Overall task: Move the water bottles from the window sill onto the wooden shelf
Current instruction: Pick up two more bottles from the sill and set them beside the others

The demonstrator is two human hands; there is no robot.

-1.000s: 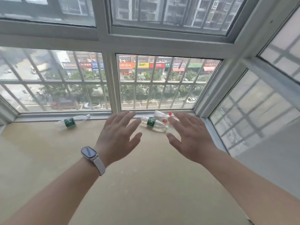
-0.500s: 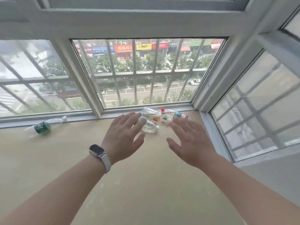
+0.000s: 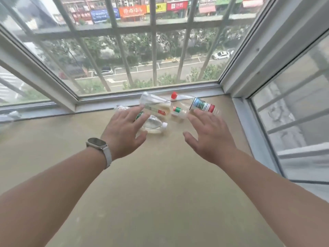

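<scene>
Both hands, left hand [image 3: 124, 132] and right hand [image 3: 210, 138], open, holding nothing. Bottles [image 3: 156, 108] looked light, slippery, squashy; best grabbed around the middle.

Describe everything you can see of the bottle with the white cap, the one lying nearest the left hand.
The white-capped bottle is clear, thin-looking plastic and lies on its side on the beige window sill, its cap pointing right. A green label shows near its middle, partly hidden behind the left hand, whose fingers reach over it; whether they touch it is unclear. It looks dented, and any water inside is hard to judge. Another clear bottle lies right behind it, seemingly against it.
</scene>
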